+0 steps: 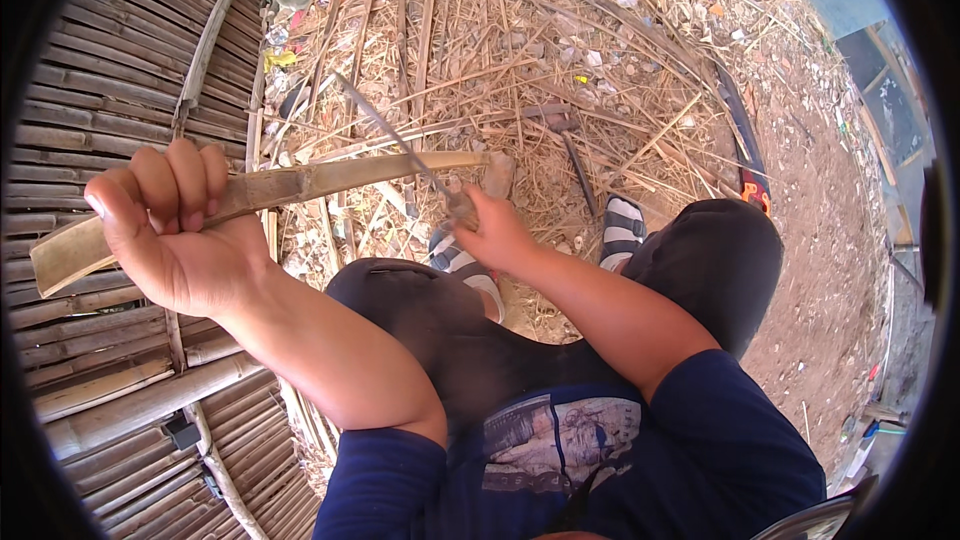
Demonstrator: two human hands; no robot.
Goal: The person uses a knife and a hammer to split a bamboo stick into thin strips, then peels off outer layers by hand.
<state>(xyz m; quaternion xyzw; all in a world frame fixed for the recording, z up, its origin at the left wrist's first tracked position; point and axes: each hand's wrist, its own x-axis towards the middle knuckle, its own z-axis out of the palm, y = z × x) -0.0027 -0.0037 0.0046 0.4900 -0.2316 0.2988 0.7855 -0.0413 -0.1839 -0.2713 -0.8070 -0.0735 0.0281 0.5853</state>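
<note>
My left hand (175, 225) is closed around a split bamboo piece (330, 176), raised at the left and slanting toward the middle. Its wide end sticks out beyond my palm. In my closed right hand (495, 232) is the handle of a knife (390, 130). The long, thin blade points up and to the left, crossing the bamboo near its far end; I cannot tell whether it touches. Close to that far end, by my right hand, is a short, pale wooden block (498, 176).
A bamboo slat wall (110, 130) rises at the left. Straw, bamboo strips and litter cover the ground ahead. A hammer (552, 117) lies there, and a saw with an orange-black handle (755, 192) lies beyond my right knee. Bare dirt (830, 270) extends rightward.
</note>
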